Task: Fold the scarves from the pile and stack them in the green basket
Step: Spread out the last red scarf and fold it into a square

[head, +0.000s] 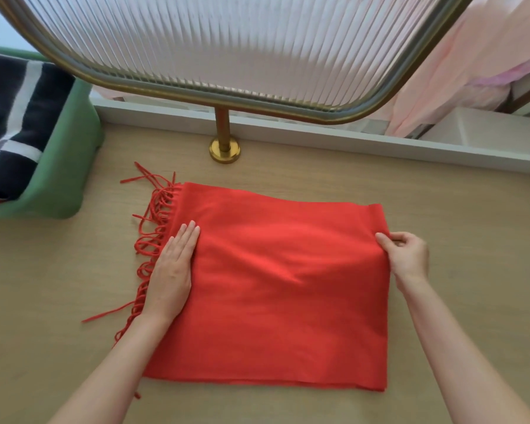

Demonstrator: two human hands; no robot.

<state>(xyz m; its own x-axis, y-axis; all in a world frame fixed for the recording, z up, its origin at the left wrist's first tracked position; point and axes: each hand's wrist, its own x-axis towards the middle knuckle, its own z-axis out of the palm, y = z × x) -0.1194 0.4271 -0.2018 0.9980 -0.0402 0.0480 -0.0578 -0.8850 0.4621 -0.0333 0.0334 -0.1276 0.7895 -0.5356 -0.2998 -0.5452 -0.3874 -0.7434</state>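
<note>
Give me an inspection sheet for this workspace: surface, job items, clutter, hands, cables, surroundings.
Surface: light wooden table, with the scarf laid flat on it.
Job's things: red scarf folded into a rough rectangle, its fringe splayed at the left end; green basket at far left holds a black-and-white scarf; the pile is not in view.
Clutter: nothing seen.
Grippers: left hand rests flat on the scarf beside the fringe; right hand pinches the scarf's right edge.
Cables: nothing seen.
Surroundings: ribbed glass screen on a brass post, white ledge behind, pink fabric at upper right.
</note>
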